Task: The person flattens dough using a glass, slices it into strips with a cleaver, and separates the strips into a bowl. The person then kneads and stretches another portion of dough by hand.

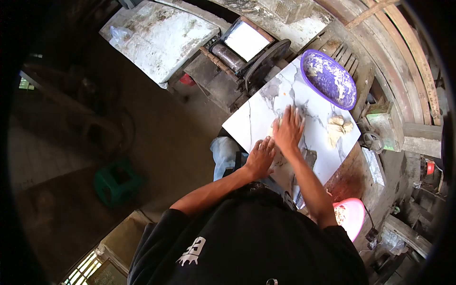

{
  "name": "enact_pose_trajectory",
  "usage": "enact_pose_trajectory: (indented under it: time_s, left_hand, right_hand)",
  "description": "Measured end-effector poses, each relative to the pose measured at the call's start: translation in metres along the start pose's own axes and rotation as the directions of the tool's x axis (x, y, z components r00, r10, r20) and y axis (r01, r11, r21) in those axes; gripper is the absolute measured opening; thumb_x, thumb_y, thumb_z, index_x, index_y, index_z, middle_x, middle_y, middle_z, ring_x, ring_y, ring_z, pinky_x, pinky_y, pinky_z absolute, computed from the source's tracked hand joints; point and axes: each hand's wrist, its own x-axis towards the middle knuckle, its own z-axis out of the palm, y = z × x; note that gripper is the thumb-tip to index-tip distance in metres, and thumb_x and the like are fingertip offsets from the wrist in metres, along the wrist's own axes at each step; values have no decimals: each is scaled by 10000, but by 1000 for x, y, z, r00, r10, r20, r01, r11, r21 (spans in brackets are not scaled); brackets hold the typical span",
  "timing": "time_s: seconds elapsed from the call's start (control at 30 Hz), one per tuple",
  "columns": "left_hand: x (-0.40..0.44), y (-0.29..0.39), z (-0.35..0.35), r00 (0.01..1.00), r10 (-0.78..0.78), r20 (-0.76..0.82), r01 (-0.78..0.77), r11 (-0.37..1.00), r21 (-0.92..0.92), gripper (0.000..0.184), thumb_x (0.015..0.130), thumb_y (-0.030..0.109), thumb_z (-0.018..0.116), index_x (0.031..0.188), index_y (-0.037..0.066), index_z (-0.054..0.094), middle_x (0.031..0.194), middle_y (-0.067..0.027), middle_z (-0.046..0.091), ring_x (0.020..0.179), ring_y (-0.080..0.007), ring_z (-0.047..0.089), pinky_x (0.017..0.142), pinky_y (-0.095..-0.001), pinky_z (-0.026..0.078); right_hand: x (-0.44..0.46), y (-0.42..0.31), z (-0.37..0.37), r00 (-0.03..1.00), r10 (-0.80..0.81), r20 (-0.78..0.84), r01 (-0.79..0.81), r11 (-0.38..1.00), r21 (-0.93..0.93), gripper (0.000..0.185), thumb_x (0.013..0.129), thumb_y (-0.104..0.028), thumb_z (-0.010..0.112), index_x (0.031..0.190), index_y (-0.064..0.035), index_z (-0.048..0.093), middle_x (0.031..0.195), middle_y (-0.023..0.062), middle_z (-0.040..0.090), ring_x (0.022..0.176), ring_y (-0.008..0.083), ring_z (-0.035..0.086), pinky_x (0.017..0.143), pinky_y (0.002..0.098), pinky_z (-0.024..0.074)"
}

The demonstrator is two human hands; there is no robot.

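Note:
Both hands are over the white marble-patterned board. My right hand (288, 129) lies palm down with its fingers stretched out, over a pale piece of dough (276, 124) that shows only at its left edge. My left hand (261, 156) is just below and to the left, at the board's near left edge, fingers extended and close to my right hand. What lies under its palm is hidden. Several lumps of pale dough (336, 131) sit on the right part of the board (242, 124).
A purple basin (327, 78) smeared with dough stands at the board's far corner. Behind is a roller machine (230, 57) with a large wheel, beside a floury white table (159, 40). A pink basin (351, 218) is at the lower right, a green stool (116, 183) on the left floor.

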Motion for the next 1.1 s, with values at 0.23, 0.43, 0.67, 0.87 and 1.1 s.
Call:
enact_pose_trajectory:
  time_s: [0.23,0.43,0.67,0.87,1.1]
  left_hand:
    - [1,-6,4,998,44,-40,-43,999,24,873,712,516,745,1312,-50,460,1488,-228,322,1415,-356,262,1138,-460,241]
    - [-3,-6,3,998,40,-49,-40,999,-13,829,704,488,754,1278,-52,496,1478,-230,337,1409,-355,277,1129,-453,256]
    - [-7,-10,4,995,55,-83,-58,997,-44,873,721,445,750,1339,-75,420,1500,-240,302,1414,-353,271,1135,-449,251]
    - [-9,-15,17,995,55,-78,-62,993,-96,883,798,423,691,1443,-41,306,1547,-210,226,1442,-335,217,1170,-466,177]
    - [-12,-30,31,966,154,-208,-190,968,-162,820,811,373,682,1431,-26,323,1508,-249,279,1416,-365,267,1162,-481,194]
  right_hand:
    - [24,12,4,996,-82,-18,81,996,-48,631,924,-349,479,1424,24,381,1483,189,387,1429,352,250,1131,630,96]
    - [26,13,6,997,-61,53,63,997,-41,589,924,-332,471,1433,-44,399,1520,142,349,1434,368,236,1134,630,71]
    - [63,36,12,991,14,132,-9,999,-32,543,973,-389,352,1441,-125,425,1536,153,310,1457,368,159,1129,648,48]
    - [49,31,6,990,-100,94,111,987,-118,590,959,-389,402,1434,-39,403,1509,173,349,1452,351,181,1142,621,65]
    - [-27,6,-13,982,-182,44,182,983,18,606,908,-304,531,1419,-15,380,1522,185,307,1433,373,217,1140,607,97]
